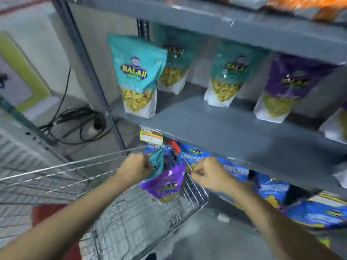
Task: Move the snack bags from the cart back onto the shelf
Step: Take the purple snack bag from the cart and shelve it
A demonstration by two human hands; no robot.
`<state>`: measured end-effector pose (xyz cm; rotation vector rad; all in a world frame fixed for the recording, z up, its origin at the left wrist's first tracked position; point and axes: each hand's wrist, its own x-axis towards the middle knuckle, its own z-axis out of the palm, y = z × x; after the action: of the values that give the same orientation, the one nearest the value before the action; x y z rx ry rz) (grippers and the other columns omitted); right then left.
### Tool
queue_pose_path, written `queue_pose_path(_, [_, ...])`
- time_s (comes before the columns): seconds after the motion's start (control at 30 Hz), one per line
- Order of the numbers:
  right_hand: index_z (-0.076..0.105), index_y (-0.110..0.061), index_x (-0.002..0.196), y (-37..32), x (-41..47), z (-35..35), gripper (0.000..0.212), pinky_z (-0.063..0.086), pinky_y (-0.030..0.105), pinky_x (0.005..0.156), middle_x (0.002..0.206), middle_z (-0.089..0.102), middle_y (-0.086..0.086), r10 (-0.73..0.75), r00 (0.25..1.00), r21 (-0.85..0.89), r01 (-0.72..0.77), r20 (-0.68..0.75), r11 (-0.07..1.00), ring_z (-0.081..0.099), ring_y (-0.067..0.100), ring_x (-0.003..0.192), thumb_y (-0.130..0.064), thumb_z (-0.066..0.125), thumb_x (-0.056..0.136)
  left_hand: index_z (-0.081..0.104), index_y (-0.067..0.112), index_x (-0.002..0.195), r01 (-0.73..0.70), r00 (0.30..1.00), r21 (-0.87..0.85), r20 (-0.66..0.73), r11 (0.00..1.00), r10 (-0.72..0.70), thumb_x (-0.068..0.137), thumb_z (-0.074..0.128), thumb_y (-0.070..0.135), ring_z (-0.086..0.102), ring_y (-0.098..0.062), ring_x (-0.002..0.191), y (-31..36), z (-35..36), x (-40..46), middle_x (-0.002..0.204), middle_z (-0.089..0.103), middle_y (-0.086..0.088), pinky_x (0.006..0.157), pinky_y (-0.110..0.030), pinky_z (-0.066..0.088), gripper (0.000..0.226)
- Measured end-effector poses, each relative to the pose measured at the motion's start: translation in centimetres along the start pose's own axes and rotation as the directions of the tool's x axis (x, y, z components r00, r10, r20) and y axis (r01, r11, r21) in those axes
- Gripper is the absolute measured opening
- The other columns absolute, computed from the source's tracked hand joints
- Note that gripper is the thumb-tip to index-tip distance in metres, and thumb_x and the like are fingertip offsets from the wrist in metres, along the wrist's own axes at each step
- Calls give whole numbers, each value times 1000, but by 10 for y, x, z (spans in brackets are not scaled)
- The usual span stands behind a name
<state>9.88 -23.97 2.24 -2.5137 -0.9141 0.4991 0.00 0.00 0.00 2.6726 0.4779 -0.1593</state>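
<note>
My left hand (pixel 134 167) is closed on a teal snack bag (pixel 156 162) held over the front corner of the wire cart (pixel 131 212). Just below it hangs a purple snack bag (pixel 165 182); my right hand (pixel 208 175) is a fist pinching that bag's top right corner. Both hands are below the front edge of the grey middle shelf (pixel 216 124). On that shelf stand three teal bags, the nearest (pixel 137 76) at the left end, and a purple bag (pixel 287 87) further right. The picture is blurred by motion.
Blue snack bags (pixel 272 188) lie on the shelf level below. Orange packs (pixel 300 6) sit on the top level. Black cables (pixel 75 121) coil on the floor left of the shelf post (pixel 93 76). A red object (pixel 48 211) shows through the cart's wires.
</note>
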Motion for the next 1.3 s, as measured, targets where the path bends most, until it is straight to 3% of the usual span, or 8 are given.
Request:
queue_pose_path(0.13, [67, -3, 90, 29, 29, 115, 27, 48, 44, 87, 99, 68, 27, 246, 895, -42, -248, 372, 968, 66, 35, 100, -20, 45, 92, 71, 10, 105, 169, 876, 222, 413, 960, -250, 81, 61, 46, 70, -26, 101, -46, 87, -5, 109, 74, -10, 87, -34, 54, 45])
queue_pose_path(0.23, [53, 7, 123, 37, 39, 154, 33, 44, 36, 97, 129, 58, 24, 408, 821, 24, -454, 399, 891, 56, 35, 120, -10, 47, 95, 59, 4, 125, 402, 797, -202, 556, 893, -233, 55, 82, 60, 58, -22, 112, -67, 150, -8, 118, 62, -8, 93, -30, 44, 93])
queue_pose_path(0.4, [51, 5, 121, 68, 69, 206, 35, 44, 33, 80, 103, 61, 12, 454, 876, 502, -470, 164, 726, 65, -4, 77, 3, 58, 86, 70, 25, 96, 310, 948, -683, 171, 661, -268, 68, 86, 27, 64, 7, 77, -64, 215, -3, 102, 72, -6, 85, -26, 56, 33])
queue_pose_path(0.5, [61, 3, 107, 83, 75, 223, 20, 50, 24, 72, 90, 68, 13, 437, 894, 547, -417, 101, 726, 65, 2, 71, -3, 60, 88, 66, -9, 102, 301, 935, -685, 74, 664, -347, 82, 68, -8, 61, 20, 62, -64, 219, 7, 82, 74, 5, 65, -2, 47, 20])
queue_pose_path(0.7, [62, -21, 85, 44, 43, 172, 9, 48, 25, 70, 74, 64, -2, 304, 952, 672, -204, -33, 712, 58, -7, 66, -12, 62, 87, 65, -15, 102, 239, 950, -713, 30, 659, -312, 81, 66, -12, 62, 18, 64, -59, 172, -1, 65, 71, 26, 66, -7, 50, 21])
queue_pose_path(0.8, [63, -24, 104, 28, 12, 129, 18, 52, 39, 85, 105, 73, 3, 282, 951, 826, -57, -126, 560, 64, 14, 95, -27, 63, 85, 72, 5, 86, 135, 978, -721, -13, 680, -209, 81, 75, 6, 62, 10, 61, -46, 118, 0, 61, 72, 22, 63, -21, 56, 6])
queue_pose_path(1.0, [61, -13, 99, 11, -39, 9, 23, 51, 15, 82, 93, 76, -12, 307, 866, 867, 242, -396, 436, 66, 2, 91, 6, 58, 88, 74, 5, 79, -174, 960, -712, -275, 680, -43, 63, 81, 57, 57, -17, 72, 45, 13, 8, 80, 70, -36, 66, -63, 55, 54])
queue_pose_path(1.3, [61, -11, 96, 92, -68, -166, 13, 51, 15, 78, 84, 75, -14, 329, 649, 692, 442, -686, 571, 65, 1, 84, 0, 58, 90, 75, 12, 75, -444, 887, -688, -427, 574, 175, 56, 77, 69, 45, -9, 65, 256, -50, 66, 74, 73, -27, 61, -50, 53, 60])
